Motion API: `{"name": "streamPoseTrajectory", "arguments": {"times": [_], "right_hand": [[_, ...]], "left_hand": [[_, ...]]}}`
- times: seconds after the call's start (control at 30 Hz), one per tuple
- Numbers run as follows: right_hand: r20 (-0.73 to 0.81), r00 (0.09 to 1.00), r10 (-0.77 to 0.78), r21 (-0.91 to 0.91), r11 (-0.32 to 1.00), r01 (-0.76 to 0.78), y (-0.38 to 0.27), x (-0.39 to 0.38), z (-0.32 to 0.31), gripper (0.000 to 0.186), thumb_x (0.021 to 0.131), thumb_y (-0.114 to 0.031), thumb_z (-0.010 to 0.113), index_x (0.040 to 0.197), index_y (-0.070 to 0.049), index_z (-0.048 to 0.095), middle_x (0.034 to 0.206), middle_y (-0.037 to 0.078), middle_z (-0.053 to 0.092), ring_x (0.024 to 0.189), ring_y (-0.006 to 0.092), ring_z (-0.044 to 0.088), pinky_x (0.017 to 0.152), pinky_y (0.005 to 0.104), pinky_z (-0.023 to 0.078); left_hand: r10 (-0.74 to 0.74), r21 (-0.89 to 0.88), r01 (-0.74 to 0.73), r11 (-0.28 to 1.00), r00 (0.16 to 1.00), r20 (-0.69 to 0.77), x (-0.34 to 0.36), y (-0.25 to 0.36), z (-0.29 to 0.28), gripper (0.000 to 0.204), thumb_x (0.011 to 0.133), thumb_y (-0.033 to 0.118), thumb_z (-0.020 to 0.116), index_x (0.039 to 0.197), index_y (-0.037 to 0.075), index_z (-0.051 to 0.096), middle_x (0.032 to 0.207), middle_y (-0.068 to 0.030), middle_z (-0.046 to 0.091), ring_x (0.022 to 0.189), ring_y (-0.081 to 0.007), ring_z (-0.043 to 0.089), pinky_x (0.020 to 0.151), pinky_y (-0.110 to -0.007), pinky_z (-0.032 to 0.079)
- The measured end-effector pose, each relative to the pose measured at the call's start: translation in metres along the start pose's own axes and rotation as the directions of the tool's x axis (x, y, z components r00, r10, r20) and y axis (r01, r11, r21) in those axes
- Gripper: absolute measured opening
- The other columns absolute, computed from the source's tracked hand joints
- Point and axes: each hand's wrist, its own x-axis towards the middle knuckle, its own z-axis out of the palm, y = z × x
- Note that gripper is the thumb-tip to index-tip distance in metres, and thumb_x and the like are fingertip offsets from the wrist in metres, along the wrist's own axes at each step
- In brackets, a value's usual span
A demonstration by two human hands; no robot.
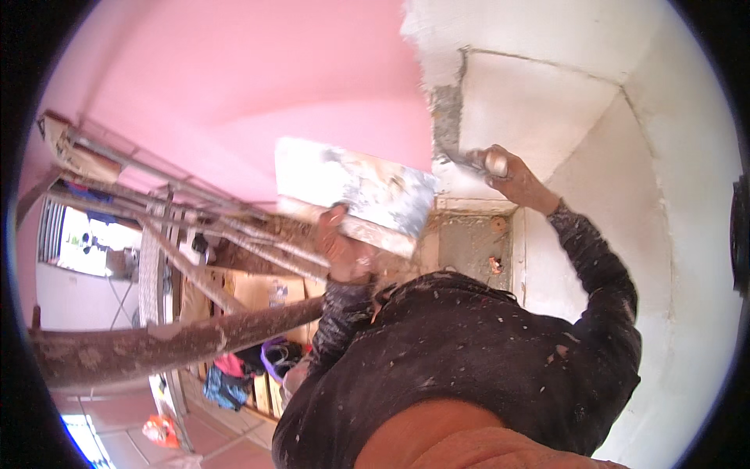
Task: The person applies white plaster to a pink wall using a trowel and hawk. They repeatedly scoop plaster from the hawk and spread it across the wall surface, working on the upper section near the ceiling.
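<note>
My left hand (338,246) grips a flat rectangular board (355,180) from beneath, its pale top smeared with white and grey material. My right hand (512,178) is closed round the pale handle of a scraper or trowel (496,162), whose blade reaches toward a rough grey strip (447,117) where the pink wall (234,70) meets white, patched surfaces (547,109). Both dark sleeves are splattered with white. The board is held left of the trowel, just in front of the pink wall as seen here.
Metal scaffold bars (176,184) run along the left, with a thick stained pole (125,353) crossing low. Below lie cardboard (266,291), clothes and bags (226,383) and an orange bag (160,430). A bright window (86,234) shows at far left; a white wall curves round the right.
</note>
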Motion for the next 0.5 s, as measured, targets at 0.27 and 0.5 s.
{"name": "streamPoseTrajectory", "arguments": {"times": [0.27,0.5], "right_hand": [[0.096,0.852,0.514,0.975,0.122,-0.184,-0.080,-0.024,0.037,0.029,0.089,-0.019,0.055,0.111,-0.001,0.057,0.099,0.012,0.065,0.092,0.0213,0.065,0.082,0.0337,0.055],[0.265,0.886,0.381,0.964,-0.072,-0.258,-0.106,-0.005,0.064,0.023,0.087,-0.021,0.058,0.103,-0.004,0.059,0.093,0.009,0.064,0.080,0.0186,0.064,0.074,0.0316,0.056]], "left_hand": [[0.451,0.737,-0.448,0.506,0.866,0.217,0.017,-0.019,-0.020,0.028,0.088,0.005,0.062,0.115,-0.003,0.060,0.108,-0.0097,0.063,0.102,-0.0204,0.058,0.090,-0.035,0.046],[0.444,0.605,-0.740,0.294,0.666,0.599,0.025,-0.031,0.022,0.034,0.083,0.006,0.070,0.116,0.000,0.063,0.112,-0.0142,0.066,0.108,-0.0281,0.059,0.092,-0.038,0.046]]}}
